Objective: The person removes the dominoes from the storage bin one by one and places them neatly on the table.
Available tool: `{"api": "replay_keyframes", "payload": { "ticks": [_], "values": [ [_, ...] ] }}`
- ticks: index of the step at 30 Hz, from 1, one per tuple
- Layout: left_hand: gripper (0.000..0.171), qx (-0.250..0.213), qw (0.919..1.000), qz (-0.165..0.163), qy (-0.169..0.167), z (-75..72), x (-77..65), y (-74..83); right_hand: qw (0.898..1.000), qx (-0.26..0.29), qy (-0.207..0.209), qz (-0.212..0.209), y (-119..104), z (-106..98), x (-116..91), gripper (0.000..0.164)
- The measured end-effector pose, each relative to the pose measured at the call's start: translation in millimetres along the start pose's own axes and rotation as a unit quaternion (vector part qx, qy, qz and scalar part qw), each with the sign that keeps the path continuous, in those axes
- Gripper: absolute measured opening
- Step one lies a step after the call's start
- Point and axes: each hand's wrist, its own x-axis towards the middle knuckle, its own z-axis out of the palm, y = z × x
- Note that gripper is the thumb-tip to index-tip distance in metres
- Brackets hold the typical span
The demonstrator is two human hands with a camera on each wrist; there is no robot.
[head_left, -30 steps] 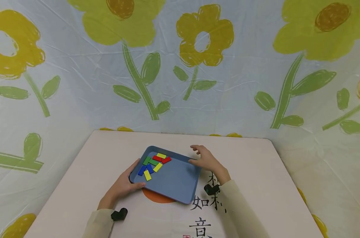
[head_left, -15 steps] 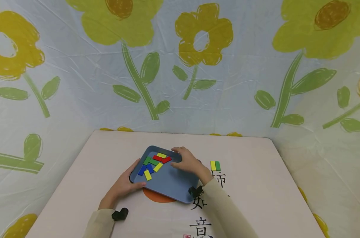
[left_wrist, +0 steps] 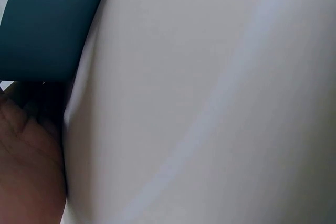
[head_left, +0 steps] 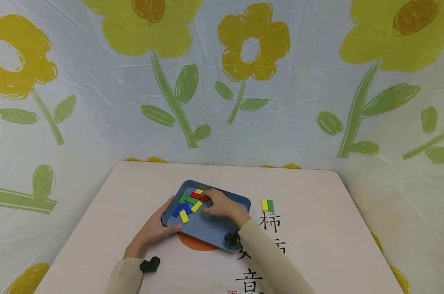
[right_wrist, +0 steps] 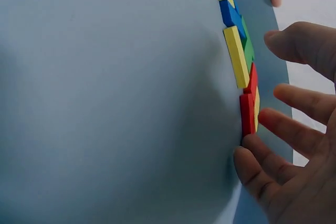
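A blue-grey tray lies tilted to one side on the table. My left hand holds its left corner, thumb at the near rim and fingers along the outer wall. Flat red, green, blue and yellow blocks lie grouped at the tray's left side. Over the tray, my right hand reaches toward the red blocks. Its fingers are spread and loosely bent in the right wrist view, beside a red block, with nothing held. The left wrist view shows mostly pale surface and part of my palm.
A yellow block and a green block lie side by side on the table, right of the tray. Black characters and an orange shape are printed on the pale tabletop. A flowered cloth hangs behind.
My right hand has moved left from the tray's right rim to over the blocks, uncovering the yellow and green pair on the table. My left hand stays at the tray's corner.
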Motion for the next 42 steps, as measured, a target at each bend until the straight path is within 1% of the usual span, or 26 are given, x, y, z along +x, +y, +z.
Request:
{"api": "replay_keyframes", "payload": {
  "ticks": [4, 9, 13, 17, 20, 23, 26, 29, 37, 42],
  "values": [
    [0.106, -0.002, 1.0000, 0.004, -0.001, -0.4, -0.2, 1.2, 1.000, -0.004, -0.007, -0.004, -1, 2, 1, 0.050],
    [0.106, 0.000, 1.0000, 0.005, 0.001, -0.6, 0.4, 0.2, 1.000, -0.002, -0.016, -0.010, -3, -1, -3, 0.044],
    [0.107, 0.007, 1.0000, -0.001, 0.004, -1.3, 0.4, -1.2, 0.999, -0.001, -0.037, -0.030, -4, -5, -8, 0.041],
    [0.107, 0.001, 1.0000, -0.005, 0.004, -1.7, -0.2, -1.2, 0.998, 0.011, -0.049, -0.030, -2, -9, -11, 0.040],
    [0.108, -0.006, 1.0000, -0.006, 0.004, -1.7, -0.6, 0.2, 0.999, 0.017, -0.038, -0.012, 3, -10, -10, 0.042],
    [0.108, -0.011, 0.9999, -0.006, 0.004, -1.2, -0.6, 1.2, 1.000, 0.015, -0.021, -0.001, 8, -10, -8, 0.050],
    [0.108, -0.012, 0.9999, -0.008, 0.003, -0.5, -0.7, 1.4, 1.000, 0.007, -0.010, -0.004, 11, -10, -7, 0.058],
    [0.108, -0.013, 0.9999, -0.007, 0.003, -0.3, -0.7, 1.6, 1.000, 0.002, -0.005, -0.008, 12, -9, -6, 0.062],
    [0.107, -0.016, 0.9999, 0.000, 0.003, -0.2, -0.9, 2.4, 1.000, -0.013, 0.009, -0.001, 16, -1, -1, 0.061],
    [0.107, -0.014, 0.9998, 0.011, 0.007, -0.8, -1.8, 2.9, 1.000, -0.015, 0.011, 0.005, 14, 1, 0, 0.053]
  ]
}}
